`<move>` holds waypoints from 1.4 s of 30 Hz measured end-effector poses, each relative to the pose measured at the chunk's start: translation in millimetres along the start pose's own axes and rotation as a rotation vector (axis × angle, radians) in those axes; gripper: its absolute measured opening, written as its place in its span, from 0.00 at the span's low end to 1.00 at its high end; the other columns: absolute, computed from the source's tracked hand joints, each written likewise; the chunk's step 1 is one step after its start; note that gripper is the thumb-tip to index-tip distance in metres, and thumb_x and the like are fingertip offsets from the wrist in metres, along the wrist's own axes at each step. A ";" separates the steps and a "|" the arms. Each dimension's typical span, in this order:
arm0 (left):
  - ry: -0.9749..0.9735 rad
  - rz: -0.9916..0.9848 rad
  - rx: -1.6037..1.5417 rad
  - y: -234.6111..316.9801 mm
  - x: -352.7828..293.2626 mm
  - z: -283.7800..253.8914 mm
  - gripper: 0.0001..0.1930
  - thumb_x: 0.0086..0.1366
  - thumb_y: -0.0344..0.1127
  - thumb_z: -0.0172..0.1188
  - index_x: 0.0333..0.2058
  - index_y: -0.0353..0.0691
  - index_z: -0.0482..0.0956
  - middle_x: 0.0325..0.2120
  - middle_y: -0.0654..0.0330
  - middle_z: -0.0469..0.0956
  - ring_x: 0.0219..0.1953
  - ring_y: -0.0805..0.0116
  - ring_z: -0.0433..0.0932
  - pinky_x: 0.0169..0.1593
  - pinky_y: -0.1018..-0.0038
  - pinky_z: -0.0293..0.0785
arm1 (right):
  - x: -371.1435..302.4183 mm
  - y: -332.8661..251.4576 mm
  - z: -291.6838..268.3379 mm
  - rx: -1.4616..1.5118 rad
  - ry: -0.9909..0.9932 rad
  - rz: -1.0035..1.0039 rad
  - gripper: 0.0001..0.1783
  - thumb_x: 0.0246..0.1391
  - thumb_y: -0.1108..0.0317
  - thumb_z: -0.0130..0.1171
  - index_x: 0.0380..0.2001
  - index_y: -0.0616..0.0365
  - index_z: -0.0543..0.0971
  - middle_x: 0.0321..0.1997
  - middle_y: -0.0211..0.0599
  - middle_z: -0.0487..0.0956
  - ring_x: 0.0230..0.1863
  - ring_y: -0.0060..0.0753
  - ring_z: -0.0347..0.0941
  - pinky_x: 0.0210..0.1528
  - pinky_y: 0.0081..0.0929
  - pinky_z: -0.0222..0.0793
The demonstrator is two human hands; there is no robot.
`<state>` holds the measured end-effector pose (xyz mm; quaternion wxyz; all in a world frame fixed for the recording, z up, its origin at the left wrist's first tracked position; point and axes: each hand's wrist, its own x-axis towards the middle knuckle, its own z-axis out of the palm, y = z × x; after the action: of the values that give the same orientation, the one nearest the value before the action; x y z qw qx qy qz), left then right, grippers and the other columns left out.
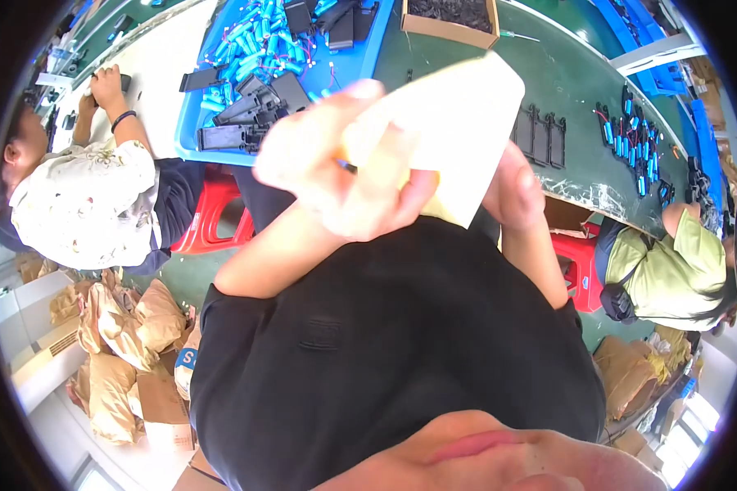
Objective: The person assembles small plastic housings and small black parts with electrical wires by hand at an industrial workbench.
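My left hand (348, 168) is raised in front of my chest, its fingers closed on a pale yellow sheet (471, 110), perhaps a thin pad. Bright light washes out the sheet's face, and the hand is slightly blurred. Beside the sheet's lower right edge is my right hand (519, 190). Its thumb shows, but most of its fingers are hidden behind the sheet, so I cannot make out its grip. Beyond my left hand, a blue tray (190, 123) holds many blue wired battery cells (258, 41) and black plastic holders (241, 106).
On the green table (577, 78) lie black plastic frames (540, 137), blue wired cells (630, 143), a screwdriver (519, 36) and a cardboard box (450, 29) of small black parts. People sit on both sides on red stools (213, 214). Brown paper-wrapped bundles (115, 393) stand behind at left.
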<state>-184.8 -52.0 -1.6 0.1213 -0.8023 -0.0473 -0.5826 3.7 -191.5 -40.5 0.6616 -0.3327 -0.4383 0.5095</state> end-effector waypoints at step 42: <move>-0.899 -0.924 -0.607 43.2 -33.7 -2.2 0.27 0.58 0.31 0.70 0.54 0.36 0.68 0.32 0.50 0.86 0.38 0.44 0.86 0.44 0.62 0.82 | -0.1 17.4 15.5 -0.842 0.067 -0.137 0.08 0.51 0.79 0.70 0.35 0.59 0.83 0.44 0.33 0.79 0.38 0.27 0.77 0.34 0.22 0.72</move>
<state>-188.2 -92.1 -38.8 -0.3979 -0.8612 -0.2636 -0.1747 -17.2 -187.2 -49.9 0.5141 -0.5604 -0.6073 0.2299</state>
